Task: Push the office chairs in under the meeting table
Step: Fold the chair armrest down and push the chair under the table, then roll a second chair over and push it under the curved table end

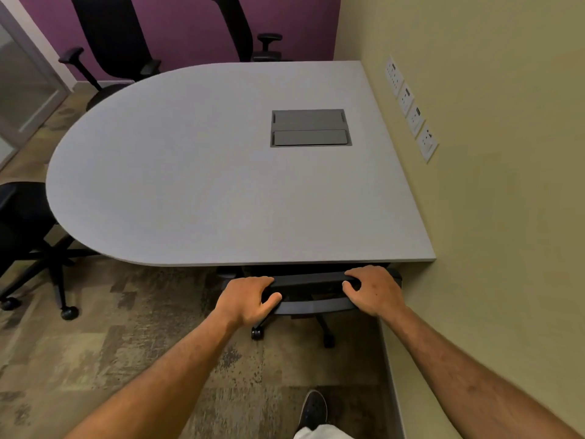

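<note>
A grey meeting table with a rounded left end fills the middle of the view. A black office chair stands at its near edge, seat hidden under the top, only the backrest top and two castors showing. My left hand grips the left end of the backrest top. My right hand grips its right end. Another black chair stands at the left, pulled out from the rounded end. Two more black chairs stand at the far side against the purple wall.
A yellow wall with a row of power sockets runs along the table's right side. A grey cable box lid sits flush in the tabletop. A glass door is at far left. Patterned carpet lies below; my shoe shows near the bottom.
</note>
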`<action>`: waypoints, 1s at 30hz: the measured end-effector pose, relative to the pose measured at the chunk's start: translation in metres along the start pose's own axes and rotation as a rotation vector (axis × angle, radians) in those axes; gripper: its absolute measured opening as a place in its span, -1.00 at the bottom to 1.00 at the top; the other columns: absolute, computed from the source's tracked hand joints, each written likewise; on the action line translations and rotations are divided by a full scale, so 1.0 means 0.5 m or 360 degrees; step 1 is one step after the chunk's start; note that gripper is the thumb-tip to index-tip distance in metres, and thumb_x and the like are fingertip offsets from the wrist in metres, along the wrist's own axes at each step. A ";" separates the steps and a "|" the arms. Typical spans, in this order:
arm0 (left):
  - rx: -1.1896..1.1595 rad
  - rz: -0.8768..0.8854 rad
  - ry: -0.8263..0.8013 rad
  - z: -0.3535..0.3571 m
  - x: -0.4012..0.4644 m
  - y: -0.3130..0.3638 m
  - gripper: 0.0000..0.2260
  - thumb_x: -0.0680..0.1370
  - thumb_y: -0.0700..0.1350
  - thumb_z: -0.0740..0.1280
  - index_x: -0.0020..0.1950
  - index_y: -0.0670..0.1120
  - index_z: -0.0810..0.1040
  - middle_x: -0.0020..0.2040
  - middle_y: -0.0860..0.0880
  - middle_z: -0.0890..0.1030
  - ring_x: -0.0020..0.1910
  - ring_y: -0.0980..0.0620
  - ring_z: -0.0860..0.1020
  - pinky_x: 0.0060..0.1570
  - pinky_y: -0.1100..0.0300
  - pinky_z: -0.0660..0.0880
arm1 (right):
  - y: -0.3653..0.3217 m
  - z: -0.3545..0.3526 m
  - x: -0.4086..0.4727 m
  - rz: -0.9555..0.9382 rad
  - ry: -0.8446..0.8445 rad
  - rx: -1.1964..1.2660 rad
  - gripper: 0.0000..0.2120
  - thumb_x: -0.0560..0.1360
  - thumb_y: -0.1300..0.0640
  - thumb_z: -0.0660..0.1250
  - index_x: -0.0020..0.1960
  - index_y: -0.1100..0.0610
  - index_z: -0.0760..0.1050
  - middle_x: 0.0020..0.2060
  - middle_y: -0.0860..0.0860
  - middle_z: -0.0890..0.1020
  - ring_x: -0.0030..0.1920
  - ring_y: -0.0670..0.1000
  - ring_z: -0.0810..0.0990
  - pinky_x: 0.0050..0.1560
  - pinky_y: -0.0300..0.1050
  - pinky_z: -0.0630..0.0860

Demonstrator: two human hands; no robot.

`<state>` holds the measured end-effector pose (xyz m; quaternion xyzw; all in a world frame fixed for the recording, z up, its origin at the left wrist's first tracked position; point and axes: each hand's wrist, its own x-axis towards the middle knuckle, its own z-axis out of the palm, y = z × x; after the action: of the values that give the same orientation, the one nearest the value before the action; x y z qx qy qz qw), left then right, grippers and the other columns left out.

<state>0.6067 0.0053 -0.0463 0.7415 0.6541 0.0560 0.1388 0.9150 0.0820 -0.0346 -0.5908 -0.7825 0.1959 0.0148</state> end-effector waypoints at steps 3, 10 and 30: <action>-0.0016 -0.0017 0.0013 -0.004 0.052 -0.006 -0.47 0.55 0.31 0.08 0.27 0.02 0.59 -0.05 0.06 0.69 -0.10 0.03 0.62 -0.10 0.07 0.55 | 0.017 -0.011 0.050 0.0012 -0.0011 0.0046 -0.45 0.47 -0.34 0.14 0.30 -0.08 0.57 0.17 -0.03 0.67 0.21 0.05 0.57 0.20 0.02 0.54; 0.0042 0.0056 -0.0010 -0.008 0.099 -0.064 -0.45 0.58 0.30 0.09 0.38 -0.01 0.54 0.16 0.02 0.68 0.08 0.01 0.63 0.03 0.08 0.56 | 0.001 0.007 0.092 0.0013 -0.0028 0.0071 -0.45 0.46 -0.35 0.16 0.29 -0.09 0.57 0.12 -0.05 0.68 0.16 0.05 0.59 0.11 0.00 0.58; -0.0169 -0.0298 0.0341 -0.167 -0.197 -0.257 -0.55 0.60 0.10 0.30 0.44 -0.06 0.47 0.35 -0.07 0.56 0.30 -0.05 0.50 0.31 0.04 0.41 | -0.446 0.070 0.129 -0.0629 -0.0314 0.0233 -0.44 0.59 -0.31 0.15 0.51 -0.11 0.31 0.51 -0.02 0.38 0.47 0.05 0.36 0.45 0.02 0.30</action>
<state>0.4484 -0.0672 0.0074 0.6586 0.7275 0.1563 0.1118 0.6816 0.0819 -0.0080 -0.4014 -0.8644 0.3022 0.0190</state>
